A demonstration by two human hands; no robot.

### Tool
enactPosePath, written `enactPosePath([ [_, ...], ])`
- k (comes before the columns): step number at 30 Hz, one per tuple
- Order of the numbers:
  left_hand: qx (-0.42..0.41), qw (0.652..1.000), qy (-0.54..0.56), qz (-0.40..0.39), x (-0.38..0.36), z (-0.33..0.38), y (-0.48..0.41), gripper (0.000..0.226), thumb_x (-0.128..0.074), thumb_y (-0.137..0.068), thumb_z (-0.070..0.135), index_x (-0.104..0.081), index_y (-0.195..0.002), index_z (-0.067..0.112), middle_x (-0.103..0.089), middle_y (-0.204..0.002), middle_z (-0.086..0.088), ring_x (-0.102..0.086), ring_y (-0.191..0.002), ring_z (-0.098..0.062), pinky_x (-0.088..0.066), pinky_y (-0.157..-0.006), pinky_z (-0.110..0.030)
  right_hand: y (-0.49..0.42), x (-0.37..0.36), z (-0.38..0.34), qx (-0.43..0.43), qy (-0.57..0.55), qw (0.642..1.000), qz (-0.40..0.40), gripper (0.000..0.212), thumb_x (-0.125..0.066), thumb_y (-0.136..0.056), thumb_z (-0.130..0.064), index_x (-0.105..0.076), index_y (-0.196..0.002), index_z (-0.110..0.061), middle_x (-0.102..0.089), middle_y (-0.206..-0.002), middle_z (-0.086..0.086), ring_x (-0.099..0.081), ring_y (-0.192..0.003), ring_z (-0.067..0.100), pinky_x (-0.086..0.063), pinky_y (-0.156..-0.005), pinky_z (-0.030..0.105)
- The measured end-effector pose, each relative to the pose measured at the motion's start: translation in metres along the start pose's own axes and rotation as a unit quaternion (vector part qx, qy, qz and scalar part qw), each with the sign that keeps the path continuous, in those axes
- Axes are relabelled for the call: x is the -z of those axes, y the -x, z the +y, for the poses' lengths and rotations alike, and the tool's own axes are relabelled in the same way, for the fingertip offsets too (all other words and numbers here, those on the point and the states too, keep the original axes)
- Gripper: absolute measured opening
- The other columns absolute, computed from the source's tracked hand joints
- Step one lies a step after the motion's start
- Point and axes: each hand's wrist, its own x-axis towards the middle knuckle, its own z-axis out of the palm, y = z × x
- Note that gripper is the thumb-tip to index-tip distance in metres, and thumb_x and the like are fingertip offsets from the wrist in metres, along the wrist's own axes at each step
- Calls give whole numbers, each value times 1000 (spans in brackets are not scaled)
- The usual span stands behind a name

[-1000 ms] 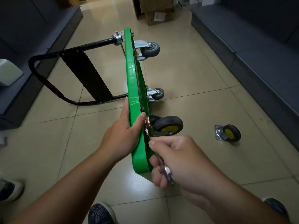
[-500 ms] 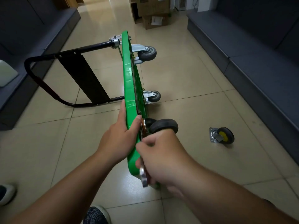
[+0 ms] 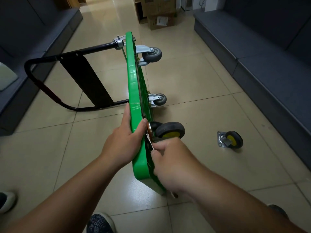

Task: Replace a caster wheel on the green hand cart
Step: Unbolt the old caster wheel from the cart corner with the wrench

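Hands are being occupied: green hand cart [image 3: 133, 78] is being gripped by left hand [image 3: 124, 142], wrench [image 3: 149, 139] by right hand [image 3: 170, 162]; mounted caster [image 3: 170, 130] is apparently being bolted, unfinished.

Beige tiled floor [image 3: 193, 91] bears the green hand cart [image 3: 133, 84] standing on edge, a loose yellow-hubbed caster wheel [image 3: 230, 140] lying to its right, and cardboard boxes [image 3: 159, 14] beyond.

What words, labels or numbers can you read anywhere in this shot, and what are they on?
No text here is legible.
On the white paper label of the brown cardboard box at the far end: print too small and blurred to read.
On the green plastic hand cart deck: no lettering visible.
On the loose black-and-yellow caster wheel: no markings visible.
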Motion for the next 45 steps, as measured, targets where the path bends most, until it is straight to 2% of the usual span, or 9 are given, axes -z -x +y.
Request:
enactPosePath([
  [8, -20, 999, -41, 28, 2, -2, 1, 74, -42, -100, 66, 11, -151, 65, -66, -112, 6, -70, -86, -22, -59, -78, -49, 3, -34, 13, 21, -42, 991, 127, 27, -40, -108, -26, -66, -102, -19, -64, -95, -2, -58, -88, 16, -37, -62, 19],
  [13, -53, 995, -64, 56, 6, -2, 2, 59, -44, -99, 62, -14, -151, 65, -64, -96, 10, -66, -74, -15, -59, -72, -43, 4, -40, 21, 70, -21, 988, 133, 30, -40, -107, -26, -68, -116, -21, -54, -84, -4, -44, -77, 12, -37, -59, 19],
  [19, -51, 997, -42, 47, 7, -3, 4, 61, -48, -98, 62, -15, -148, 70, -57, -106, 12, -69, -85, -16, -61, -78, -47, -3, -67, 61, 157, -76, 968, 178, 46, -41, -106, -35, -42, -149, -50, -70, -124, -19, -62, -113, -6, -53, -92, 20],
  [24, -51, 998, -8, 29, 8, -1, 5, 61, -53, -99, 57, -18, -147, 73, -48, -100, 31, -70, -86, -14, -62, -80, -51, -32, -86, 105, 266, -56, 936, 222, 49, -42, -108, -27, -38, -156, -37, -66, -135, -9, -62, -124, 2, -52, -101, 23],
  [30, -53, 998, 39, 12, 8, 1, 2, 59, -54, -94, 61, -26, -144, 73, -55, -110, 32, -75, -84, -30, -63, -73, -53, -81, -80, 138, 352, 19, 908, 226, 48, -34, -113, -29, -28, -161, -30, -65, -106, 5, -67, -85, 20, -57, -79, 33],
  [34, -50, 997, 52, 27, 9, 2, 3, 60, -54, -90, 62, -29, -143, 73, -62, -131, 8, -76, -81, -29, -64, -71, -51, -74, -94, 152, 365, 4, 904, 223, 50, -35, -112, -19, -30, -161, -25, -64, -135, 3, -68, -115, 26, -54, -102, 36],
  [37, -46, 997, 47, 35, 7, 4, 3, 61, -52, -88, 64, -28, -143, 74, -60, -135, 4, -76, -77, -28, -64, -70, -51, -52, -103, 170, 321, 3, 925, 204, 56, -40, -107, -16, -32, -160, -32, -43, -154, -27, -57, -133, 11, -41, -112, 20],
  [40, -48, 997, 36, 38, 6, 3, 2, 57, -51, -92, 65, -26, -143, 73, -60, -127, 6, -75, -79, -27, -63, -72, -52, -30, -96, 165, 186, -60, 970, 141, 53, -39, -106, -31, -32, -152, -56, -46, -137, -49, -55, -124, -13, -37, -99, 1],
  [45, -54, 997, -16, 50, 5, 3, 2, 54, -46, -101, 63, -22, -149, 66, -67, -125, -3, -65, -109, -25, -58, -90, -52, 4, -38, 95, 49, -211, 975, 48, 41, -41, -100, -34, -62, -135, -38, -55, -58, -21, -48, -50, -2, -37, -56, 23],
])
